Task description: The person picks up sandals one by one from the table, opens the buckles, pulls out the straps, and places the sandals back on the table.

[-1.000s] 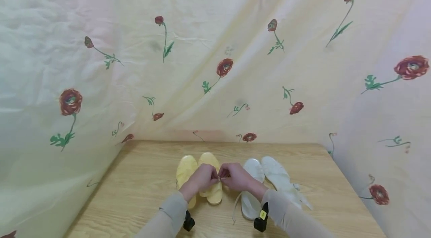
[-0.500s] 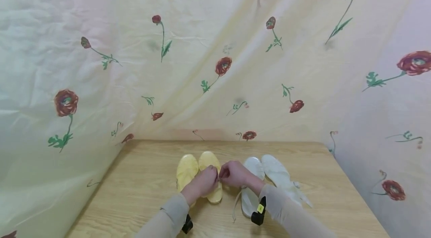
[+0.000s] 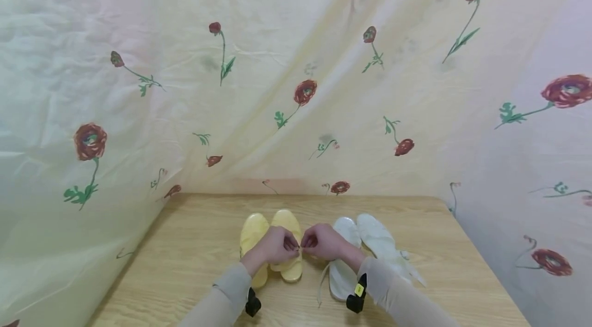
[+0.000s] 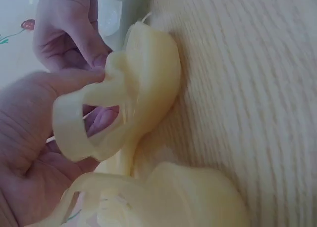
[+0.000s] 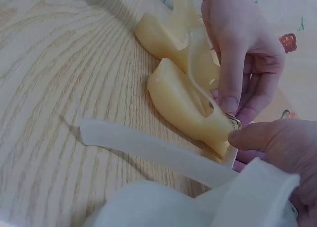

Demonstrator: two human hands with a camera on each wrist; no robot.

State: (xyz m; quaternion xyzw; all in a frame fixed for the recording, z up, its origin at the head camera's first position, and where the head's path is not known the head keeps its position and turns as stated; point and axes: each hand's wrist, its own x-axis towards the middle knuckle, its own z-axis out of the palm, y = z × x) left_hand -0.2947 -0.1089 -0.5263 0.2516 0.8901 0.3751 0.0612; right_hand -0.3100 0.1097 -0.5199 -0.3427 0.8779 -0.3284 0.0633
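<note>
Two yellow sandals lie side by side: the left one (image 3: pixel 253 232) and the right one (image 3: pixel 287 219), toes pointing away from me. Both hands meet at the outer side of the right yellow sandal. There my left hand (image 3: pixel 274 246) pinches its ankle strap (image 4: pixel 69 123) beside a small metal buckle (image 5: pixel 235 120). My right hand (image 3: pixel 325 241) holds the strap end at that buckle between thumb and fingers. In the left wrist view the strap stands up as a loop above the heel, with left-hand fingers behind it. The fingers partly hide the strap end.
A pair of white sandals, the left one (image 3: pixel 343 276) and the right one (image 3: pixel 376 237), lies just right of the yellow pair, under my right forearm. A loose white strap (image 5: pixel 148 148) trails over the wooden table (image 3: pixel 199 265). Floral cloth (image 3: pixel 259 111) hangs behind and at both sides.
My left hand has turned at the strap: half a second ago its back faced up, and now its thumb and fingertips show again. The right hand stays close to the same spot.
</note>
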